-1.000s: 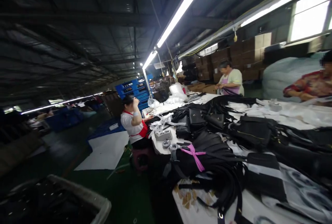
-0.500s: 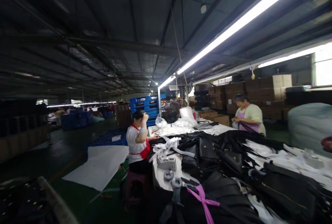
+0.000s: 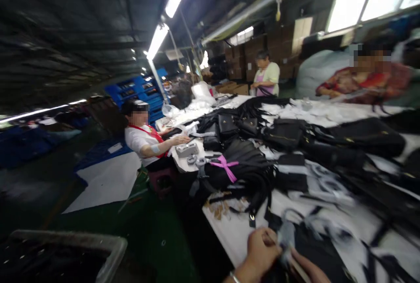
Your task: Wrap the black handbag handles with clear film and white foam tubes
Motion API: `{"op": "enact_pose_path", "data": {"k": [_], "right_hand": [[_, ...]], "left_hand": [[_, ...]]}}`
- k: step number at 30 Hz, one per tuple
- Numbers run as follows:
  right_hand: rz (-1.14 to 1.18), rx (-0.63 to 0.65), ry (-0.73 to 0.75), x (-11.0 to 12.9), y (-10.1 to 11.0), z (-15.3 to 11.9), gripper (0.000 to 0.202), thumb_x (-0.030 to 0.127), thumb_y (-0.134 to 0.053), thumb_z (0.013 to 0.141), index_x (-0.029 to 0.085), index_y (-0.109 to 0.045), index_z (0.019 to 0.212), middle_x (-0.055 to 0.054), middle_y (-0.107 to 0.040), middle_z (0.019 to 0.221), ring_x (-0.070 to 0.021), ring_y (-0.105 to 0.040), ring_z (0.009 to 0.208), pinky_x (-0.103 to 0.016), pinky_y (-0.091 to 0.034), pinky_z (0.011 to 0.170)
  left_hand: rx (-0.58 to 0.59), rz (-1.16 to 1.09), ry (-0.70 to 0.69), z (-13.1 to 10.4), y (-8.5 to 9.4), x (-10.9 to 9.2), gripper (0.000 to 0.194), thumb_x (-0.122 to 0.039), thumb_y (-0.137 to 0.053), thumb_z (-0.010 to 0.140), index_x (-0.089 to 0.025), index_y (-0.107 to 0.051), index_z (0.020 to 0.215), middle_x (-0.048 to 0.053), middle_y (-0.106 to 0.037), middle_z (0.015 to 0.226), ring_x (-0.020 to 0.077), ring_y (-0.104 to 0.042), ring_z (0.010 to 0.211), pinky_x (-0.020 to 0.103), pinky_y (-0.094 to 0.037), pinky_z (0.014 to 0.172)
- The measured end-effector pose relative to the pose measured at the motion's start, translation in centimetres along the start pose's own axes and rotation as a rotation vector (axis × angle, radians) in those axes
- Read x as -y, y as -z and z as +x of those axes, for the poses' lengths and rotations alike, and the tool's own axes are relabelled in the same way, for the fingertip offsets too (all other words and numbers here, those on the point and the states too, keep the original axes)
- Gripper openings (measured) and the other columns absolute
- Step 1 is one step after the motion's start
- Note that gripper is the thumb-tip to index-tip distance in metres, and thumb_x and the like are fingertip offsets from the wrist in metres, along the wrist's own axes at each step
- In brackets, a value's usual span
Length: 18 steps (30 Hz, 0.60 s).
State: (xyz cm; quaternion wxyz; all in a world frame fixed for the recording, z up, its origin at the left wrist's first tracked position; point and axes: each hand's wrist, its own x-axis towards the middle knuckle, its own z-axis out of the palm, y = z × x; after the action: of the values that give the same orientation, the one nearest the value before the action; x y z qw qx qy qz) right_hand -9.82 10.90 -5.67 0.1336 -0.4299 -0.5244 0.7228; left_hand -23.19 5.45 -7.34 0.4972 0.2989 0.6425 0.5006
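Both the left hand [image 3: 262,249] and the cut-off right hand [image 3: 308,268] pinch blurred grey wrapping [image 3: 287,235].

Left hand [image 3: 263,246] curled, bracelet on wrist, right hand [image 3: 306,266] close beside, fingers extended

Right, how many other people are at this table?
3: a white-shirted person at the left, a pale-topped person at the far side, a red-topped person at the right. Others may be hidden.

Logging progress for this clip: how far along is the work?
One black bundle already looks tied, with a pink band. In hand: the left hand and right hand are at a blurred grey wrapping. Apparently left: black bags lying on the table; whether any are finished, I cannot tell.
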Motion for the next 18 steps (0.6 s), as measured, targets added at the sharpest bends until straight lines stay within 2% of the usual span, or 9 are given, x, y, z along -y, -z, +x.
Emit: {"op": "enact_pose_path", "data": {"k": [1,2,3,4,6,8,10,18], "right_hand": [[0.072,-0.052,-0.042,-1.1,0.4,-0.5,0.036,0.059,-0.059,0.076,0.031,-0.064,0.096,-0.007,-0.064,0.104,-0.0293,-0.063,0.102,-0.040,-0.059,0.069],[0.171,-0.096,-0.083,-2.1,0.8,-0.8,0.035,0.058,-0.057,0.077,0.025,-0.066,0.087,-0.008,-0.067,0.097,-0.0264,-0.065,0.097,-0.036,-0.059,0.075],[0.376,-0.139,-0.109,-2.9,1.1,-1.1,0.032,0.052,-0.061,0.077,0.021,-0.067,0.082,-0.008,-0.068,0.093,-0.0236,-0.067,0.093,-0.033,-0.057,0.081],[0.549,-0.145,-0.123,-3.5,1.3,-1.2,0.027,0.044,-0.066,0.076,0.018,-0.068,0.081,-0.008,-0.069,0.091,-0.0204,-0.067,0.087,-0.029,-0.056,0.082],[0.721,-0.126,-0.113,-4.4,1.5,-1.1,0.019,0.029,-0.071,0.072,0.014,-0.071,0.082,-0.008,-0.071,0.086,-0.0155,-0.067,0.078,-0.024,-0.056,0.077],[0.753,-0.085,-0.063,-4.8,1.4,-0.7,0.019,0.020,-0.074,0.069,0.013,-0.073,0.086,-0.007,-0.072,0.086,-0.0123,-0.065,0.073,-0.019,-0.054,0.073],[0.728,-0.079,-0.028,-5.1,1.1,-0.5,0.022,0.018,-0.076,0.067,0.014,-0.074,0.088,-0.006,-0.072,0.087,-0.0105,-0.064,0.072,-0.018,-0.053,0.071],[0.648,-0.146,0.037,-5.4,0.6,-0.7,0.032,0.031,-0.081,0.064,0.015,-0.075,0.091,-0.007,-0.073,0.091,-0.0135,-0.065,0.081,-0.022,-0.052,0.077]], "left_hand": [[-0.066,0.000,-0.046,-0.3,-0.3,0.3,0.030,-0.029,-0.079,0.055,-0.019,-0.065,0.079,0.006,-0.067,0.078,0.0229,-0.064,0.080,0.035,-0.050,0.073],[-0.067,0.001,-0.072,-0.5,-0.4,0.4,0.026,-0.025,-0.077,0.056,-0.016,-0.064,0.077,0.006,-0.067,0.075,0.0210,-0.064,0.076,0.033,-0.050,0.074],[-0.048,-0.002,-0.082,-0.5,-0.5,0.5,0.024,-0.022,-0.075,0.057,-0.015,-0.064,0.078,0.006,-0.067,0.074,0.0195,-0.064,0.074,0.031,-0.050,0.073],[-0.040,-0.018,-0.087,-0.4,-0.4,0.4,0.025,-0.021,-0.073,0.059,-0.014,-0.064,0.081,0.006,-0.068,0.075,0.0186,-0.064,0.073,0.030,-0.050,0.072],[-0.003,-0.040,-0.067,0.1,-0.2,0.4,0.025,-0.019,-0.073,0.061,-0.013,-0.063,0.084,0.007,-0.070,0.077,0.0182,-0.065,0.074,0.028,-0.050,0.072],[0.022,-0.053,-0.051,0.4,-0.1,0.3,0.026,-0.017,-0.073,0.061,-0.013,-0.064,0.085,0.008,-0.071,0.079,0.0184,-0.066,0.075,0.028,-0.050,0.073],[0.031,-0.063,-0.047,0.3,-0.1,0.2,0.026,-0.017,-0.074,0.062,-0.013,-0.064,0.085,0.008,-0.071,0.079,0.0186,-0.067,0.076,0.028,-0.050,0.074],[0.011,-0.029,-0.090,0.0,-0.7,0.2,0.025,-0.022,-0.075,0.064,-0.013,-0.065,0.085,0.010,-0.072,0.083,0.0211,-0.069,0.079,0.031,-0.052,0.076]]}}
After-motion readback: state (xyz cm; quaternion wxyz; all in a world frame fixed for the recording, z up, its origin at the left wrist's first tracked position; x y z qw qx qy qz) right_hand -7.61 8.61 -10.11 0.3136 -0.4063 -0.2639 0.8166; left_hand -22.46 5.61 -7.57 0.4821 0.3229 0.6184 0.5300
